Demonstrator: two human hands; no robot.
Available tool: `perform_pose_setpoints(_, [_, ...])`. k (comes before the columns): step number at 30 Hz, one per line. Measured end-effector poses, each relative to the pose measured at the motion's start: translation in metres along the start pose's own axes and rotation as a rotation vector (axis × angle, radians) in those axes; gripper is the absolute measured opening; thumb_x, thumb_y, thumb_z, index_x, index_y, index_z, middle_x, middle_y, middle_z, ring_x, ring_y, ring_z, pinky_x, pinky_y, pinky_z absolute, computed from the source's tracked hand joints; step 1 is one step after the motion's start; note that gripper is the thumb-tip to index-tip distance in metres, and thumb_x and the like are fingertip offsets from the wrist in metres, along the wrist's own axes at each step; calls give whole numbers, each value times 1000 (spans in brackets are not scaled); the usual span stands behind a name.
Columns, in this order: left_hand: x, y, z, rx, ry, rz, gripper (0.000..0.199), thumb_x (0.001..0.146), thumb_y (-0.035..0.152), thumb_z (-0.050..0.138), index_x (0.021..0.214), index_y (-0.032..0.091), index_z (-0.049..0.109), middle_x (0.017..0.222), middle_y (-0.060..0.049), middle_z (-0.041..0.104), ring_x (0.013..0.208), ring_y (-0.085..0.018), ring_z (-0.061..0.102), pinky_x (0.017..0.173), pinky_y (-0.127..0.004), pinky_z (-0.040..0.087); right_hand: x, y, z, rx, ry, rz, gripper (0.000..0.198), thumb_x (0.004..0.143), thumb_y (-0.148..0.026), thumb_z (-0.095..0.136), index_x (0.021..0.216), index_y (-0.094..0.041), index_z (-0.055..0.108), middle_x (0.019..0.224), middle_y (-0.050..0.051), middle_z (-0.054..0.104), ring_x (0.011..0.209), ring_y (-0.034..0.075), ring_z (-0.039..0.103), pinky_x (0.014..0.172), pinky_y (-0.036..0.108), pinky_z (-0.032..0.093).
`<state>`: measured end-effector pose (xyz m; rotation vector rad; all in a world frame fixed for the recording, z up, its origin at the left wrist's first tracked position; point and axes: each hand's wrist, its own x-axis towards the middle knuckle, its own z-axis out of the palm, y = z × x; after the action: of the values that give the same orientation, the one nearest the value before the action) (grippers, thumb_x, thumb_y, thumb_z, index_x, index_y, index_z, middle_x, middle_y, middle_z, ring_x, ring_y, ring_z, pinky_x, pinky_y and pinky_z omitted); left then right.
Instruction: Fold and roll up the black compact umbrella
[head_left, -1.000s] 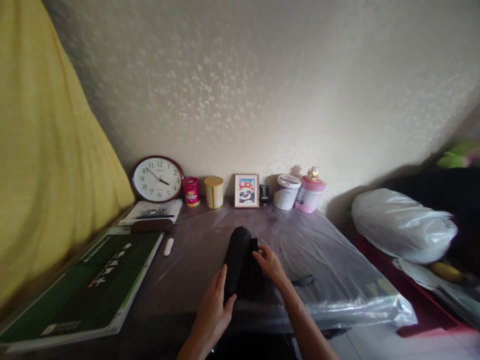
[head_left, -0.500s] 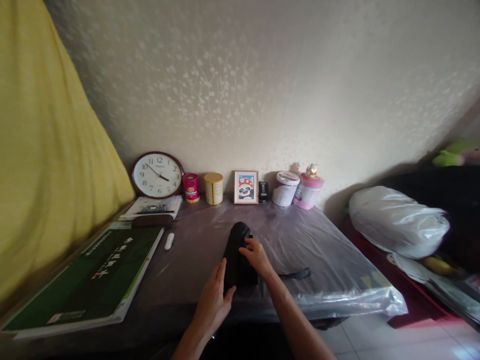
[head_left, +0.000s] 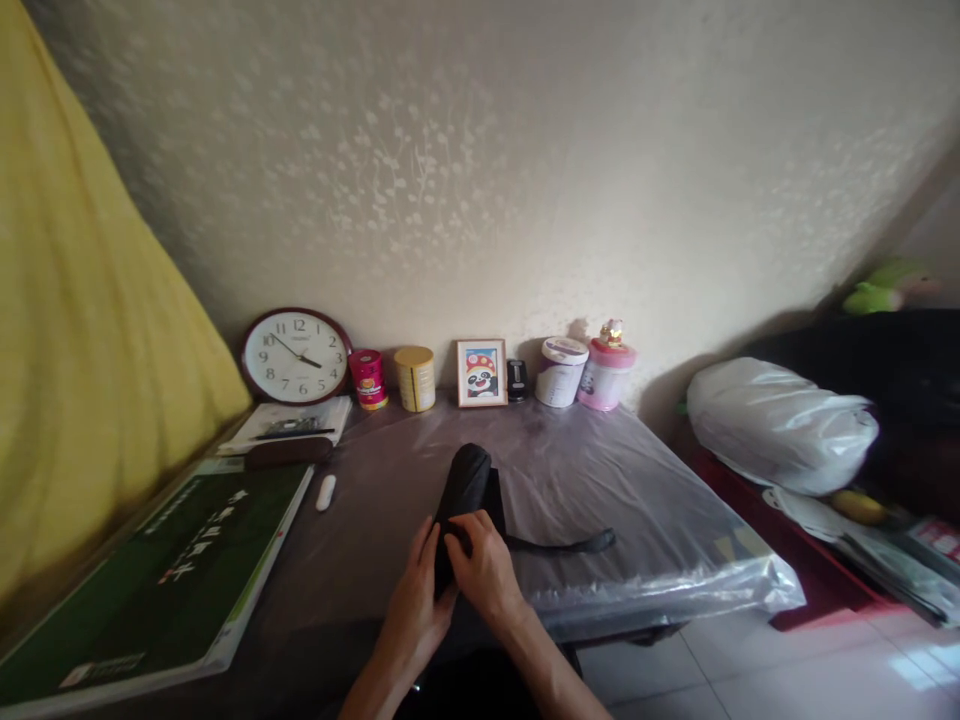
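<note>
A long, rolled black cloth bundle (head_left: 465,482) lies on the table, its rounded end pointing away from me. Its exact kind is unclear. A flat black flap sticks out along its right side, and a thin black strap (head_left: 570,545) trails from there to the right. My left hand (head_left: 416,585) grips the near left side, thumb below and fingers along it. Bent over the near part of the bundle, my right hand (head_left: 484,565) pinches the cloth close to the left fingertips. Both hands cover the bundle's near end.
A plastic-covered table (head_left: 637,480) bears a green book (head_left: 172,570), a white stick-like object (head_left: 325,493) and a brown case (head_left: 289,452) on the left. Along the wall stand a clock (head_left: 297,356), a picture frame (head_left: 481,374) and several tubs. A white bag (head_left: 780,425) sits right.
My right hand has moved from the bundle's far right side towards me and left, beside my left hand. The flap and strap show more now. The view has shifted slightly.
</note>
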<state>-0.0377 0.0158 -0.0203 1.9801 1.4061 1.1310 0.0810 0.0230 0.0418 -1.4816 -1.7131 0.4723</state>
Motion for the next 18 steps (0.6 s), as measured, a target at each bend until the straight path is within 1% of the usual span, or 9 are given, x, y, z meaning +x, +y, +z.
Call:
perform_pose_setpoints(4, [-1,-1,-3,-18,-36,12,57,78,20,45,132,20,28,133,-15,43,125,-26,43,102,-49,38,-11,-4,2,-47,-9,-62,21,80,-11,48,93,-18,63,89,6,59,87,18,56,83,32,46])
perform_pose_setpoints(8, [0,6,-9,-26,-53,16,69,77,15,44,139,25,15,140,-12,37,129,-24,39,103,-47,38,-17,-5,5,-75,-1,-95,23,80,-9,47,94,-19,63,90,6,59,87,18,54,83,34,44])
perform_pose_setpoints(9, [0,9,-11,-35,-67,17,70,77,14,44,139,26,14,141,-11,36,129,-23,38,104,-46,38,-17,-6,5,-70,-3,-103,23,80,-8,47,92,-19,63,89,5,59,86,18,54,83,34,44])
perform_pose_setpoints(11, [2,13,-14,-59,-96,6,66,77,13,43,138,28,20,139,-9,38,127,-22,41,104,-44,38,-18,-6,3,-35,-9,-117,23,78,-7,48,89,-20,64,88,4,60,84,17,55,84,33,44])
perform_pose_setpoints(14, [2,17,-17,-72,-113,-28,57,78,14,42,132,29,32,133,-7,43,124,-20,44,104,-44,38,-18,-4,-7,99,-45,-130,22,80,-8,48,85,-21,65,88,3,63,85,15,57,83,30,44])
perform_pose_setpoints(16, [2,16,-16,-57,-108,-41,54,80,17,42,131,30,33,134,-5,43,125,-20,43,104,-44,37,-14,-1,-14,191,-74,-132,21,83,-12,47,85,-23,65,88,2,65,84,14,59,80,27,46])
perform_pose_setpoints(18, [1,14,-14,-28,-97,-43,53,82,20,44,132,31,32,135,-5,42,126,-20,42,105,-45,37,-8,5,-17,206,-72,-157,23,87,-15,44,91,-24,65,91,2,66,87,14,60,81,27,47])
